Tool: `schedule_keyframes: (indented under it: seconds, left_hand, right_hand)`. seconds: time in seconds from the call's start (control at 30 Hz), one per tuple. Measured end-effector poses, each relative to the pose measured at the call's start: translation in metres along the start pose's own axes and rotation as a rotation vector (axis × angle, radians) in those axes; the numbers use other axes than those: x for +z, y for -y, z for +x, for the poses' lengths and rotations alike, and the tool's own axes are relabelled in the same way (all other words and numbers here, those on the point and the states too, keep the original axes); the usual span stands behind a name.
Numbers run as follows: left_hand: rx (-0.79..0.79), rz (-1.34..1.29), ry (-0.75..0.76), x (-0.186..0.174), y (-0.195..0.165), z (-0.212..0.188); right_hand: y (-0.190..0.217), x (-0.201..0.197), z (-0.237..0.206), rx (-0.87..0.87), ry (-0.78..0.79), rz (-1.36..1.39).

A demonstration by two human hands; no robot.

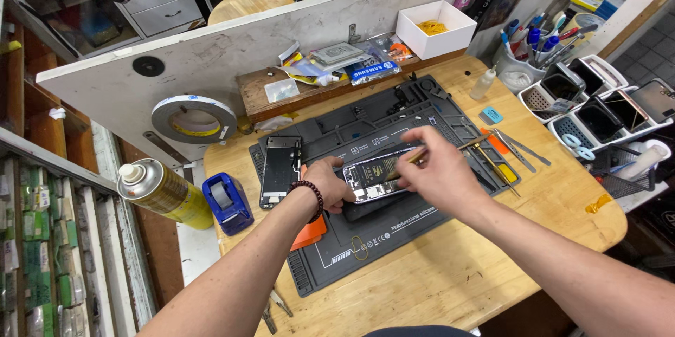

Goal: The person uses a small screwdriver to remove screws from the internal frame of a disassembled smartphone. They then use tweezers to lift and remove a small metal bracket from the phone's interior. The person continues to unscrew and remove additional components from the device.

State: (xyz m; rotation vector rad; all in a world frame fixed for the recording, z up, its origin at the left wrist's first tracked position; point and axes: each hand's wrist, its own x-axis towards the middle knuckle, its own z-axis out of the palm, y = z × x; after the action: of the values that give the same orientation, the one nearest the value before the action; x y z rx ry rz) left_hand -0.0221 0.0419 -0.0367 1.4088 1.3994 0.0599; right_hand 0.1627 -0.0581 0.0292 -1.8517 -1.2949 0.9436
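While left hand (329, 184) grips one opened phone (376, 174), right hand (434, 168) pinches one tool (450, 148) (thin).

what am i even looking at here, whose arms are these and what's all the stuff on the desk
This is one picture from a camera worn on a person's head, looking down at their own two bare arms over a round wooden table.

The left hand, with a dark bead bracelet on the wrist, steadies an opened phone with its insides showing. The right hand holds a thin wooden-handled tool whose tip rests on the phone.

Both lie on a dark grey silicone work mat. Beside the phone is a detached phone screen part. Left of the mat stand a blue tape dispenser and a yellow spray can. On the right are metal tweezers, white racks holding phones and a cup of pens.
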Motion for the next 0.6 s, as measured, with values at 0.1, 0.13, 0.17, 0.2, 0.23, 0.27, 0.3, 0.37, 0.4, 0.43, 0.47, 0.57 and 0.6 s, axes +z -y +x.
schedule_keyframes:
  seconds: [0.1, 0.13, 0.17, 0.2, 0.23, 0.27, 0.3, 0.37, 0.4, 0.43, 0.47, 0.57, 0.6]
  left_hand:
    - [-0.028, -0.041, 0.031, -0.001, 0.002, 0.005]
    - [-0.016, -0.038, 0.034, -0.003, 0.005, 0.006]
    - [-0.006, -0.032, 0.038, -0.005, 0.007, 0.007]
    - [0.008, -0.026, 0.046, -0.005, 0.008, 0.008]
    - [-0.003, -0.054, 0.057, -0.006, 0.009, 0.009]
    - [-0.015, -0.078, 0.065, -0.007, 0.009, 0.009]
    - [-0.029, -0.103, 0.072, -0.008, 0.009, 0.009]
    - [-0.03, -0.052, 0.045, -0.008, 0.008, 0.006]
    - [-0.028, -0.027, 0.033, -0.006, 0.006, 0.005]
    - [-0.029, -0.002, 0.016, -0.004, 0.003, 0.003]
    - [-0.032, 0.023, -0.002, -0.002, 0.001, 0.001]
    - [-0.037, 0.063, -0.037, 0.001, -0.005, -0.007]
    - [-0.039, 0.07, -0.046, 0.001, -0.007, -0.009]
  right_hand:
    - [-0.019, -0.025, -0.008, 0.129, -0.067, 0.109]
    - [-0.025, -0.029, -0.011, 0.156, -0.062, 0.134]
    - [-0.031, -0.029, -0.014, 0.186, -0.057, 0.161]
    - [-0.037, -0.03, -0.017, 0.202, -0.06, 0.185]
    - [-0.041, -0.031, -0.021, 0.216, -0.064, 0.208]
    - [-0.044, -0.03, -0.023, 0.23, -0.067, 0.235]
    - [-0.047, -0.029, -0.024, 0.237, -0.071, 0.248]
    - [-0.049, -0.024, -0.025, 0.25, -0.075, 0.272]
    - [-0.049, -0.022, -0.025, 0.255, -0.072, 0.274]
    - [-0.048, -0.019, -0.024, 0.259, -0.07, 0.274]
    - [-0.047, -0.017, -0.023, 0.264, -0.066, 0.274]
    - [-0.043, -0.009, -0.021, 0.254, -0.037, 0.287]
    - [-0.041, -0.007, -0.02, 0.24, -0.028, 0.291]
